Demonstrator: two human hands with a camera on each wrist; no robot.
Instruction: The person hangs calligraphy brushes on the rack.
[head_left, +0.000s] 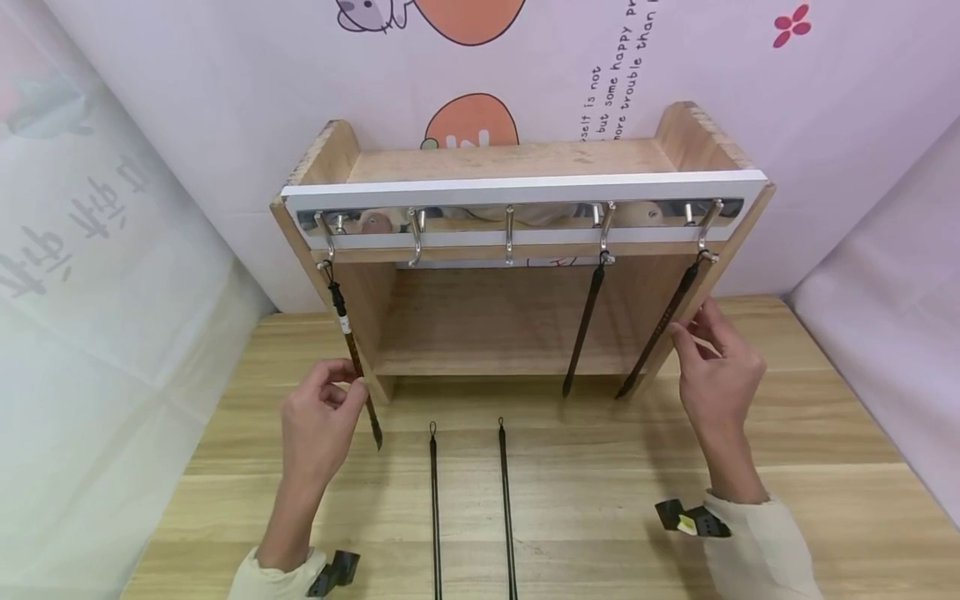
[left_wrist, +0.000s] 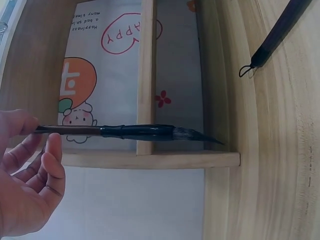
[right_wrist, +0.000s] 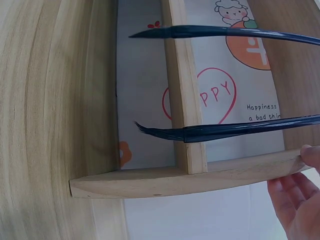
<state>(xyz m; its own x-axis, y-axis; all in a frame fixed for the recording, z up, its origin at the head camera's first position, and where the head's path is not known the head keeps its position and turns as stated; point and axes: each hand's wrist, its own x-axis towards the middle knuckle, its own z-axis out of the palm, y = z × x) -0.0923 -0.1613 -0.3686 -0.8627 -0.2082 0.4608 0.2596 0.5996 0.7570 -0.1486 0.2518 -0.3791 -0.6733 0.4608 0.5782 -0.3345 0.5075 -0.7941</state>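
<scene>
A wooden rack (head_left: 525, 250) stands on the table, with metal hooks along its top front rail. By its loop, a writing brush (head_left: 348, 333) hangs from the leftmost hook. My left hand (head_left: 322, 421) pinches this brush's handle between thumb and finger; the dark bristle tip (left_wrist: 192, 135) points down past the lower bar. My right hand (head_left: 720, 367) grips the edge of the rack's right side panel (right_wrist: 240, 170), thumb in front. Close to it, a dark brush (head_left: 663, 321) hangs from the rightmost hook, and another brush (head_left: 585, 329) from the hook beside it.
Two thin brushes (head_left: 436, 508) lie side by side on the wooden table (head_left: 585, 500) in front of the rack, loops toward it. A printed cloth (head_left: 555, 100) rises behind the rack. The middle hook (head_left: 510, 237) and its left neighbour hold no brush.
</scene>
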